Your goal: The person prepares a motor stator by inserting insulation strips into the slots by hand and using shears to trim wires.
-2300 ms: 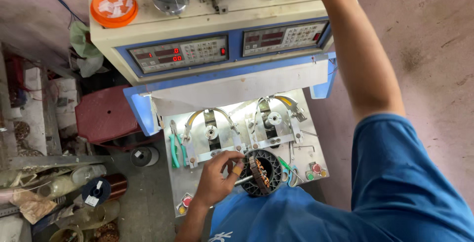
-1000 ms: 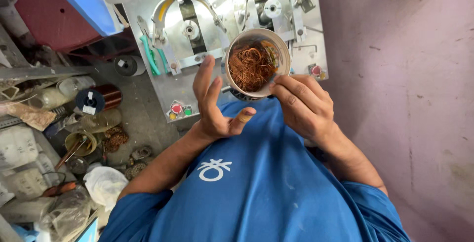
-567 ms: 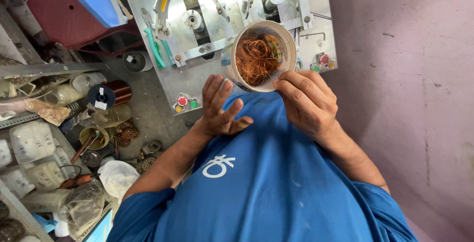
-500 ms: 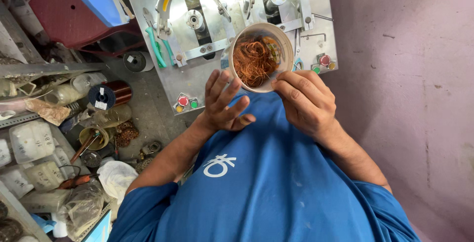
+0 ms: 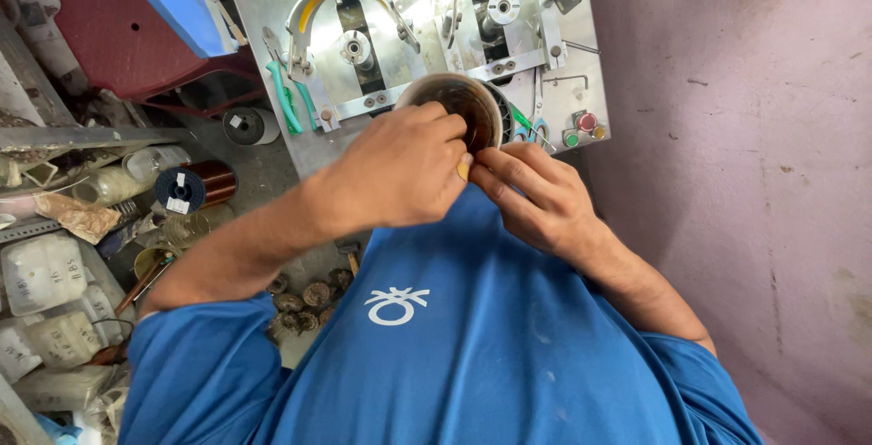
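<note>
A round metal motor stator with copper winding inside is held in front of my chest, above the metal worktable. My left hand curls over its near-left rim, fingers closed against it and reaching into the bore. My right hand pinches the near edge from the right, thumb and fingertips meeting my left hand's fingers. Most of the copper coil is hidden behind my left hand.
Two winding fixtures with yellow arcs stand on the worktable, green-handled pliers beside them, red and green buttons at its right corner. A copper wire spool and cluttered bags lie on the floor at left. A pink wall fills the right.
My left hand, open beside the stator before, has closed over its rim and covers the winding. The stator has dropped slightly toward my chest, and the view has shifted a little.
</note>
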